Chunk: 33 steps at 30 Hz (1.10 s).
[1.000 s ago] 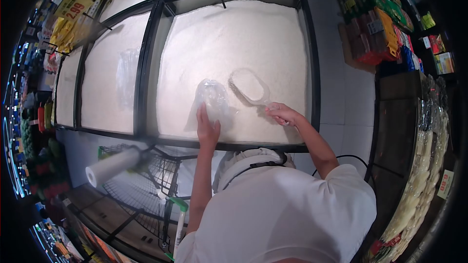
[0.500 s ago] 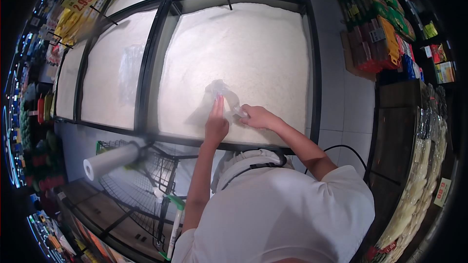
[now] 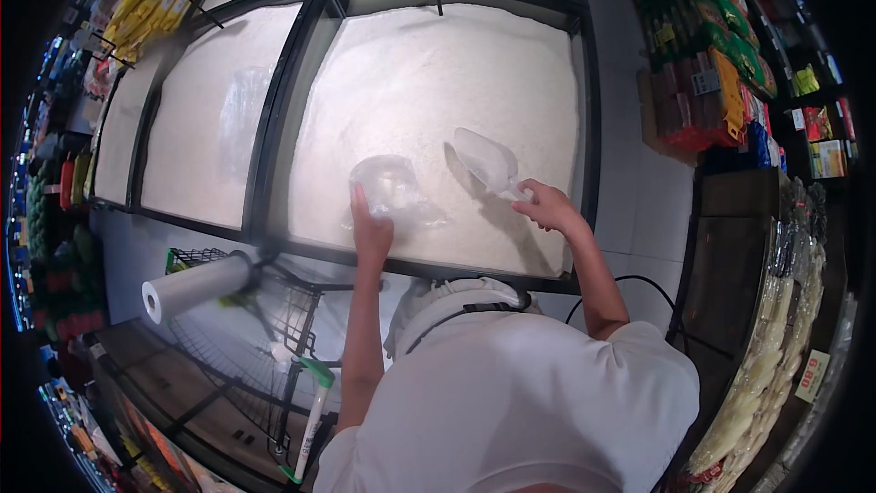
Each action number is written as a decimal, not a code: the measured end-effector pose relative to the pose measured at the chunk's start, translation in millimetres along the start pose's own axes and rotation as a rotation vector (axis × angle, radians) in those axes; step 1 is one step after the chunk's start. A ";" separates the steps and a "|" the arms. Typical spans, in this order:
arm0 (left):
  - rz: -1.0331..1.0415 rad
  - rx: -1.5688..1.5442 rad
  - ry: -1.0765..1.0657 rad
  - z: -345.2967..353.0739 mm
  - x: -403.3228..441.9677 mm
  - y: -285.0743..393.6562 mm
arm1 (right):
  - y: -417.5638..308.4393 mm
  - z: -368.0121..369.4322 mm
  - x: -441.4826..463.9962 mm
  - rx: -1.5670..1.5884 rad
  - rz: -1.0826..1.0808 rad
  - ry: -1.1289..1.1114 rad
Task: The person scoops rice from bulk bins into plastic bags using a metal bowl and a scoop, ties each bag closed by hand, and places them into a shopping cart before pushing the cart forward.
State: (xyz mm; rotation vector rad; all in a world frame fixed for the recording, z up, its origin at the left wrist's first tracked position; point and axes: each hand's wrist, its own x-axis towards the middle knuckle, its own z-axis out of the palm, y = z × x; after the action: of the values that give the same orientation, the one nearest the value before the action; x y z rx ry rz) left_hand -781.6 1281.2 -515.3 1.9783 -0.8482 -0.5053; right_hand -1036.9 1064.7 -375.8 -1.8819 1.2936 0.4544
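My right hand (image 3: 547,206) is closed around the handle of a clear scoop (image 3: 484,159), its blade tilted over the white grain or powder (image 3: 438,73) in a large black-framed bin. To the left, my left hand (image 3: 372,233) grips a clear plastic bag (image 3: 391,184) at its near left side. The bag is low over the white fill, and some of its bottom looks slightly filled, though I cannot make out how much. Scoop and bag are apart. Whether the scoop carries anything is hard to tell.
Black dividers (image 3: 274,119) separate neighbouring bins of white fill. A clear plastic sheet or bag (image 3: 242,119) lies in the left one. Below stand a roll of plastic bags (image 3: 196,288) and a wire cart (image 3: 228,338) with a green-and-white handle. Packaged goods (image 3: 707,82) line the right.
The scoop has come away from the bag, to the right and up, with my right hand. My left hand and the bag have moved left, and the bag now shows more spread.
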 end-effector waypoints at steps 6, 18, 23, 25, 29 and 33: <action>0.003 -0.039 -0.003 1.0 -2.7 -9.1 | 65.3 37.5 51.0 0.085 0.168 -0.312; 0.031 -0.033 -0.006 0.3 -2.9 -27.1 | 78.4 111.6 56.6 0.836 0.108 -0.455; 0.047 -0.045 -0.016 2.2 1.3 -22.8 | 52.1 66.1 36.8 0.752 0.011 -0.511; 0.054 -0.046 -0.030 3.2 4.9 -19.7 | 38.2 50.4 29.6 0.711 -0.049 -0.567; 0.106 -0.070 -0.021 3.5 9.0 -11.8 | -13.1 49.4 29.1 0.613 -0.073 -0.676; 0.134 -0.078 -0.060 4.6 6.3 -6.8 | -63.6 97.5 48.8 0.462 -0.115 -0.610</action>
State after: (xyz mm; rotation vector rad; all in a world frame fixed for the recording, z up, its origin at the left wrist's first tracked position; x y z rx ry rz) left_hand -777.7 1276.4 -523.6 1.8293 -0.9766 -0.5134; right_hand -945.9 1120.3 -443.5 -1.2798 0.7888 0.5572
